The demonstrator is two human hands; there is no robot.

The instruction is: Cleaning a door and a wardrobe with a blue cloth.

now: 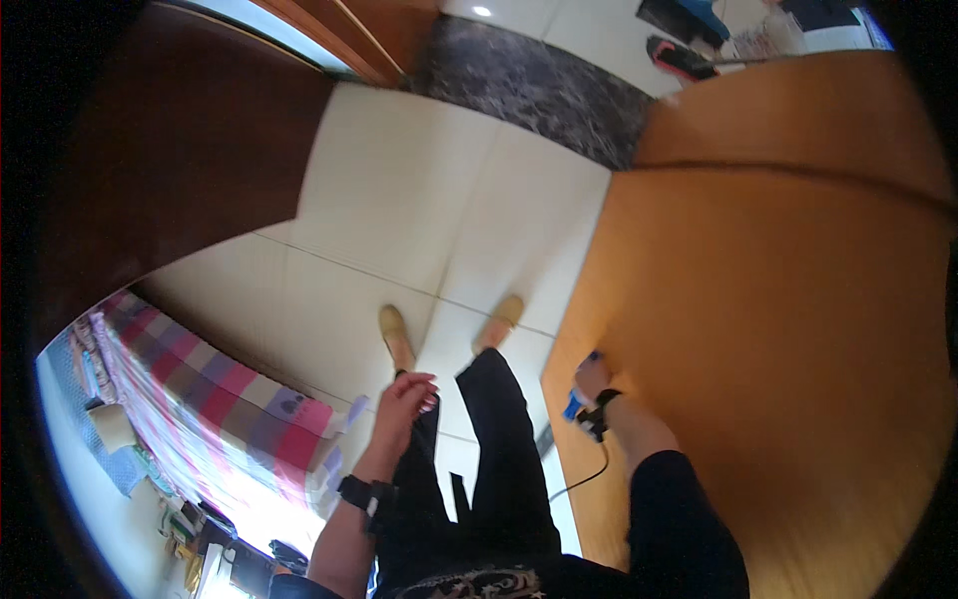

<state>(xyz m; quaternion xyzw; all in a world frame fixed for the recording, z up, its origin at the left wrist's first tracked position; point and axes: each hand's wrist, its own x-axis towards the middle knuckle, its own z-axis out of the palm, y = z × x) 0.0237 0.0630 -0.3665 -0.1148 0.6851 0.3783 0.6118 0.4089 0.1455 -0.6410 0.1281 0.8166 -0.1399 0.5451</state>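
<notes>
My right hand (591, 377) is closed round a small blue object (572, 407) against the orange-brown wooden panel (758, 349). Blue shows on both sides of the fingers, but most of it is covered, so its kind cannot be made out. A black band with a small device (593, 421) sits on that wrist, and a thin dark cable (582, 483) hangs from it. In front of my legs, my left hand (405, 401) hovers with loosely bent, parted fingers and nothing visible in it. Another black band (365, 495) circles the left wrist.
Pale floor tiles (399, 190) lie under my tan shoes, with a dark marble strip (539, 90) at the far side. A dark brown panel (190, 140) stands at left. Below it is a bed with a checked cover (220, 384). Shoes (679, 58) lie beyond the wooden panel.
</notes>
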